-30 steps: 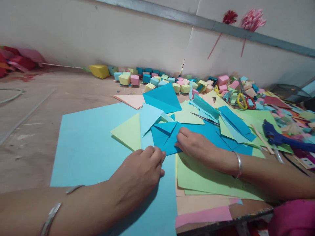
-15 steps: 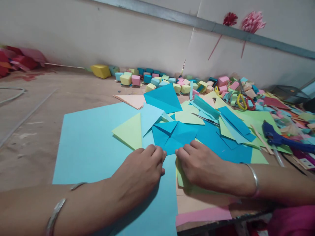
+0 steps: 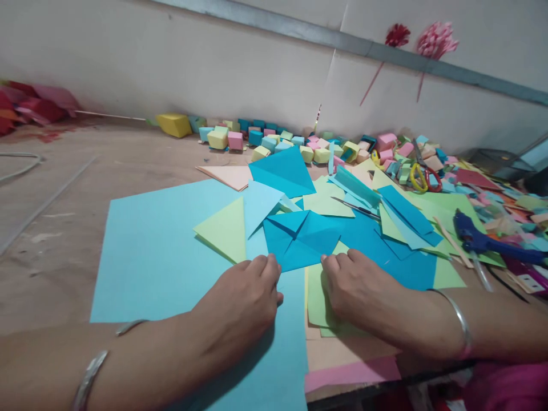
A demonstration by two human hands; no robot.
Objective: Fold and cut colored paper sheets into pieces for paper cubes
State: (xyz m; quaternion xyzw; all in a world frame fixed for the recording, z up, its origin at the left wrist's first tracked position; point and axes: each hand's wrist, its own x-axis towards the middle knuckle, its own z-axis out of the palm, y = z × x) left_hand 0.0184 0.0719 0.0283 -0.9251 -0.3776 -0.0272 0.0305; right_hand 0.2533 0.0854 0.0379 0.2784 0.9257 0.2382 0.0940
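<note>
A dark blue sheet of paper [image 3: 319, 234], creased and with one corner folded in, lies in the middle of the table. My left hand [image 3: 246, 297] is closed, its fingertips at the lower left corner of this sheet. On the right, my right hand [image 3: 357, 285] is curled shut with its fingertips at the sheet's lower right edge. Under my left forearm spreads a large light blue sheet [image 3: 158, 245]. A folded pale green triangle [image 3: 225, 231] rests on it, just beyond my left hand. Green paper [image 3: 319, 299] lies partly beneath my right hand.
Small paper cubes [image 3: 235, 140] line the wall, with a larger yellow one [image 3: 174, 125]. Scissors [image 3: 419, 176] lie among them. Another dark pointed tool [image 3: 357, 208] rests on the papers. At the right are a blue glue gun [image 3: 483, 237] and a purple power strip [image 3: 524, 274].
My right hand has slid right along the blue sheet's lower edge, widening the space between my hands and uncovering more green paper. My left hand has shifted slightly left.
</note>
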